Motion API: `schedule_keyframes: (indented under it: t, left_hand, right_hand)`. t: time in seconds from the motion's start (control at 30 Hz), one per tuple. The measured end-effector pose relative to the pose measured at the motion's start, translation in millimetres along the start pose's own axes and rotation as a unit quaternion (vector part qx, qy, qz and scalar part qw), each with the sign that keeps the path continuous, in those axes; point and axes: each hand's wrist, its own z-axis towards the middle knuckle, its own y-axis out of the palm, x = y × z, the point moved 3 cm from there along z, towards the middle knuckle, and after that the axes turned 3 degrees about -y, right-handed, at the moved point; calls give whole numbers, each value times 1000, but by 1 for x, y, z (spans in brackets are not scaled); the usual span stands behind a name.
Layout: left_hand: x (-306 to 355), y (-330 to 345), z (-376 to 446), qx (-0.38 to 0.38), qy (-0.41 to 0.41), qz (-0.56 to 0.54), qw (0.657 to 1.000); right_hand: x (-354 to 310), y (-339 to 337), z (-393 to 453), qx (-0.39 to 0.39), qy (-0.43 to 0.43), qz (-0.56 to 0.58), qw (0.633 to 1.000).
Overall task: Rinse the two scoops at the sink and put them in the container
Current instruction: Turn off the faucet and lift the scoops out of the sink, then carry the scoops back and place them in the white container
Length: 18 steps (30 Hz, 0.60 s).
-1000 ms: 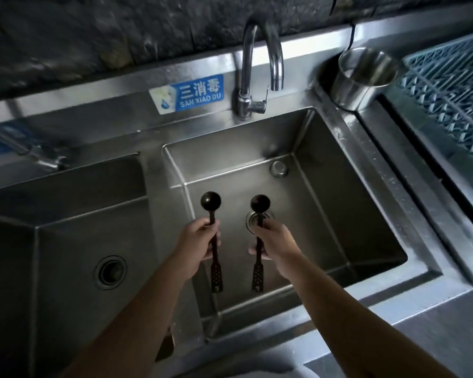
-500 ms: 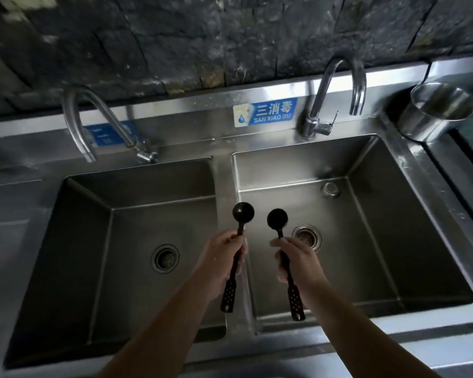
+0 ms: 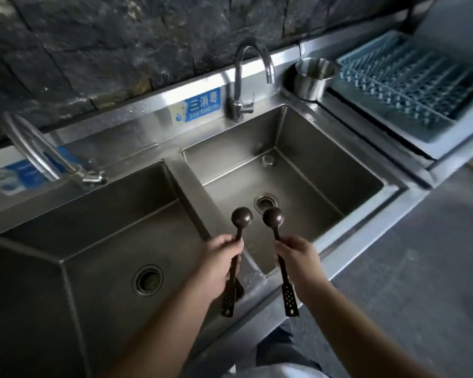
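Scoops, one gripped mid-handle in my left hand and one in my right hand; I'd bring both bowls under the faucet (dry now).

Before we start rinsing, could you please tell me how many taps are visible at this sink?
2. A curved steel tap stands behind the right basin; another steel tap leans behind the left basin. None looks hidden.
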Motion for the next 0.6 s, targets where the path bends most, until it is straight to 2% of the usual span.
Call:
schedule_keyframes:
  t: [0.17,0.3,0.43,0.6]
  left_hand:
    - [-27,23,-21,-66,5,95,993]
    - [-50,56,-45,-121,33,180,976]
    - [-79,97,-77,-187,58,253,947]
    - [-135,158,-130,-270,52,328,904]
  right_hand:
    - [24,-39,-65,104,11,31,994]
    - [45,-73,-115,176,20,67,982]
    - [69,-110,-174,246,16,118,962]
    - [111,-158,-258,336,14,220,916]
